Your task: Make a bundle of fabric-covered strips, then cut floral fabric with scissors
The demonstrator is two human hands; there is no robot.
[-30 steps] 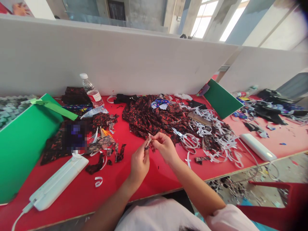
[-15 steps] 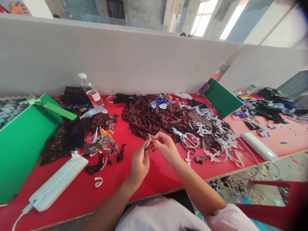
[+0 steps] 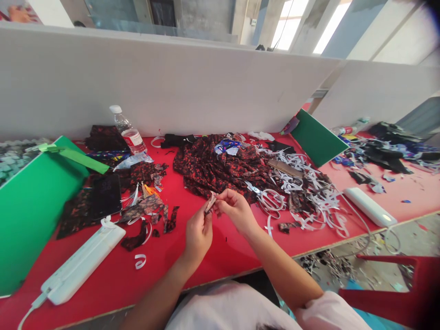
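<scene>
Between my two hands is a small folded piece of fabric, pale on the side facing me. My left hand pinches its lower left part between thumb and fingers. My right hand is closed at its right edge, fingertips pinched on it. The hands nearly meet above the red table, just in front of a heap of dark red-and-black patterned fabric. Scissors with pale loop handles lie to the right of my right hand, blades against the heap.
White strips are piled at the right. Patterned scraps, a phone, a water bottle and a white lamp-like device lie left. Green boards flank the red table. A similar white device sits right.
My hands stay together on the small fabric piece, which now shows a little more of its pale side. The rest of the table looks the same.
</scene>
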